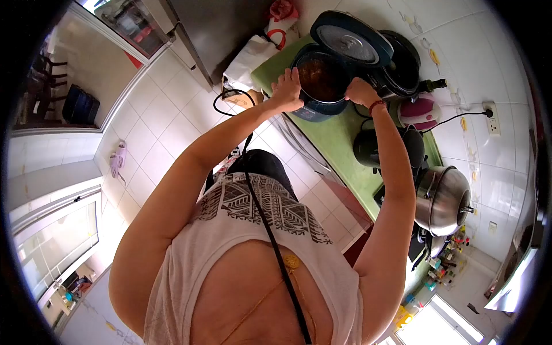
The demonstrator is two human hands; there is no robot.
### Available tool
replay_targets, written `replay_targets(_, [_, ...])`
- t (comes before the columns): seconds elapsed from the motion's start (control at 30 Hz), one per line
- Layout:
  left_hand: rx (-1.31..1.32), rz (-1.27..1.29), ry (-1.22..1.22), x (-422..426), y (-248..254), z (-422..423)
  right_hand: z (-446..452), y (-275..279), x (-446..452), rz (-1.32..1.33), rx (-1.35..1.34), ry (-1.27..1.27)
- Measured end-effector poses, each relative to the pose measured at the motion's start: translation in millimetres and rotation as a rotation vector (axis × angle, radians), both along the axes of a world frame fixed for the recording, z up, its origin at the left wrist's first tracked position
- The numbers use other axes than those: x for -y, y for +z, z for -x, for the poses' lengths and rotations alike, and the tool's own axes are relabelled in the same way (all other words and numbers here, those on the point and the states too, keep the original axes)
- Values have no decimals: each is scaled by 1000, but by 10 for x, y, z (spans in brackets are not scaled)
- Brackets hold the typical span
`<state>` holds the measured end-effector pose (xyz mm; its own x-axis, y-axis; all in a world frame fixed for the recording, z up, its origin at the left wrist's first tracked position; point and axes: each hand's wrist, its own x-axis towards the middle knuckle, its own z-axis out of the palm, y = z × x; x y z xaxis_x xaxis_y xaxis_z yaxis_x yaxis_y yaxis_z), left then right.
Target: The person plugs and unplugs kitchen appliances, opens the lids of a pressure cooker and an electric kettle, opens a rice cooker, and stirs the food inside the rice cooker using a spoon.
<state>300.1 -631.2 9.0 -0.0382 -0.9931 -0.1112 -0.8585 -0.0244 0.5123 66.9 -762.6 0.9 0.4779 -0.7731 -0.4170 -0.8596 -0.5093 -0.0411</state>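
Observation:
A dark blue electric cooker (315, 111) stands on the green counter with its lid (352, 39) raised. Inside sits a round inner pot holding reddish-brown food (321, 77), whose kind I cannot make out. My left hand (286, 92) is at the left edge of the pot, its fingers bent at the rim. On the opposite side, my right hand (361, 92) pinches the rim, with a red bracelet at the wrist. Both hands' fingertips are partly hidden, and the pot appears seated in the cooker.
Along the green counter (356, 183) stand a black pot (397, 57), a black appliance (386, 146), a pink-and-white appliance (418, 113) and a domed steel pot (441, 201). White bags (248, 63) lie by the fridge (221, 29). A black cord (260, 210) hangs down my front.

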Motion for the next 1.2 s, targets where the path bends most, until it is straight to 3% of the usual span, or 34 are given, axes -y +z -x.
replay_targets(0.07, [-76, -15, 36, -2, 39, -8, 21, -39, 10, -17, 235, 570])
replay_targets(0.1, [-76, -14, 37, 0, 39, -14, -96, 103, -99, -16, 235, 571])
replay_targets(0.17, [-76, -38, 29, 0, 34, -35, -479, 583, -471, -505, 368, -587])
replay_targets(0.23, [-68, 10, 16, -1, -77, -58, -453, 363, -474, -467, 476, -527])
replay_targets(0.3, [-59, 57, 2, 0, -118, -68, -465, 313, -446, -597, 781, -980])
replay_targets(0.33, [-64, 38, 9, -14, -83, -69, -382, 187, -378, -598, 781, -980])
replay_targets(0.43, [-66, 21, 13, -25, -80, -84, -296, 209, -354, -279, 812, -619])
replay_targets(0.5, [-63, 24, 8, -25, -111, -88, -376, 487, -476, 155, 498, -508])
replay_targets(0.53, [-73, 33, 9, -25, -119, -84, -372, 432, -501, 407, 511, -345])
replay_targets(0.57, [-84, 42, 10, -23, -125, -83, -387, 417, -524, 406, 511, -344])
replay_targets(0.63, [-85, 27, 12, -22, -68, -83, -455, 402, -553, 618, 240, -119])
replay_targets(0.77, [-84, 78, 0, 15, -248, -102, -557, 328, -693, 525, 10, 34])
replay_targets(1.03, [-95, 4, 10, -36, -96, -100, -474, 500, -836, 381, -18, 115])
replay_targets(1.1, [-94, -18, 9, -40, -93, -110, -414, 579, -793, 488, 204, 218])
replay_targets(1.2, [-71, -7, 12, -59, -88, -109, -370, 802, -739, 553, 366, 151])
